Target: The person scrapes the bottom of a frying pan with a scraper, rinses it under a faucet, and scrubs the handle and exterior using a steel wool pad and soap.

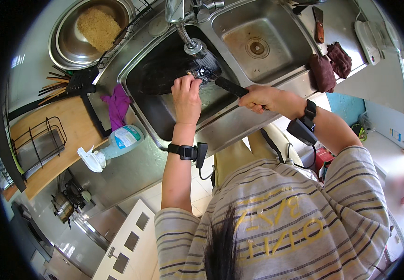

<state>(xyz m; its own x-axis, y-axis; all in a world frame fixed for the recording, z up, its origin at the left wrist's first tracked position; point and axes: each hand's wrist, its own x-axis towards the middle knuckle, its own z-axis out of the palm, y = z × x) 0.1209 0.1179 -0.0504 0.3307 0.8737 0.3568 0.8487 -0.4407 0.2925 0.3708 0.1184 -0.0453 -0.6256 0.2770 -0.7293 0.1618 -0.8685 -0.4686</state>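
Note:
A dark wok [161, 75] lies tilted in the left basin of a stainless steel double sink [202, 130]. My right hand [258, 98] grips its black handle [230, 87] over the basin's front edge. Water runs from the pull-out faucet head [196, 48] onto the wok near the base of the handle. Close to that splash, my left hand [187, 98] has its fingers curled down against the wok. Something small and shiny shows at those fingertips, but the hand and water hide most of it.
Left of the basin are a purple cloth [116, 106] and a spray bottle [123, 141]. Metal bowls [63, 45] and a wooden board [56, 112] lie farther left. On the right are the second basin [275, 52], brown cloths [323, 73] and a scraper [319, 26].

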